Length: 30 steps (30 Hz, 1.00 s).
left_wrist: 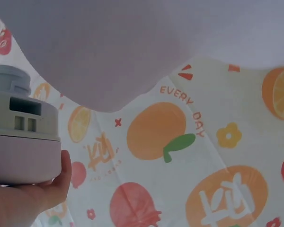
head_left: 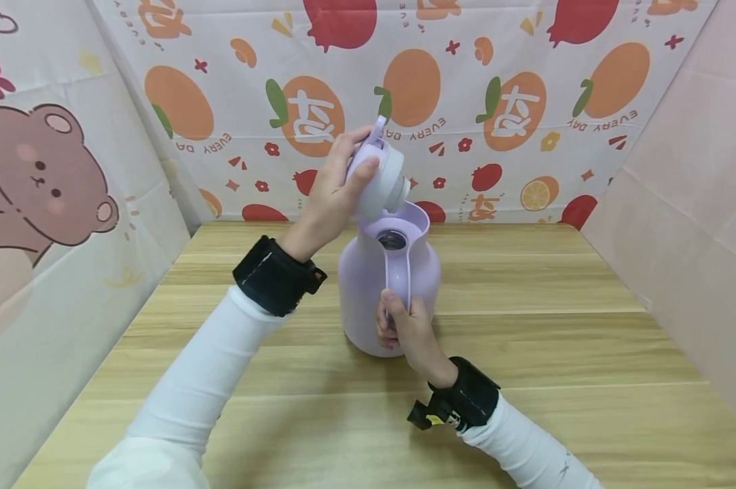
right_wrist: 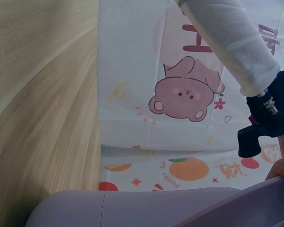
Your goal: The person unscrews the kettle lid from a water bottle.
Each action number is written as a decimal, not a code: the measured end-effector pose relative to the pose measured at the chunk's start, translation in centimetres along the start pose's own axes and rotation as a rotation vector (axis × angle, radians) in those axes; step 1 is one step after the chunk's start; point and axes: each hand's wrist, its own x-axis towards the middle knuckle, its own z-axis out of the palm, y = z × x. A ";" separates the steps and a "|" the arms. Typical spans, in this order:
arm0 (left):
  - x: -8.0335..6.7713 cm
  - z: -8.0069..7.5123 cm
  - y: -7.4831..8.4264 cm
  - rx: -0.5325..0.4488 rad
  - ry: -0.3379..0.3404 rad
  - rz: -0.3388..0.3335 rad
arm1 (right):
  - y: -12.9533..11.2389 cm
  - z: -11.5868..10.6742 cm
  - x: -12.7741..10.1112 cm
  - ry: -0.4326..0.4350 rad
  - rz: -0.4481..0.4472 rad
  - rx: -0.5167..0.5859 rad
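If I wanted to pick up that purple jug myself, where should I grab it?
Probably by its looped handle, coming from the near side. The handle faces the person, and the right hand already grips its lower end. The jug body looks wide and smooth, harder to wrap.

Showing: one lilac thermos jug (head_left: 368, 292), one jug lid (head_left: 379, 178), two hands – left hand (head_left: 333, 197) and right hand (head_left: 405, 333), two black wrist straps (head_left: 276, 275), one wooden table (head_left: 527, 353).
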 end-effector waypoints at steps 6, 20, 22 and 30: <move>-1.3 -0.5 0.0 -0.200 0.094 0.016 | 0.0 -0.1 -0.2 -0.007 -0.001 0.000; -3.4 -0.7 0.2 -0.831 0.417 -0.045 | -0.1 -0.2 -0.3 -0.024 -0.021 -0.007; -3.6 -0.7 0.4 -0.950 0.449 -0.078 | 0.0 -0.2 -0.4 -0.024 -0.021 -0.005; -4.8 -1.1 0.7 -1.314 0.527 -0.218 | -0.2 -0.2 -0.5 -0.022 -0.015 -0.008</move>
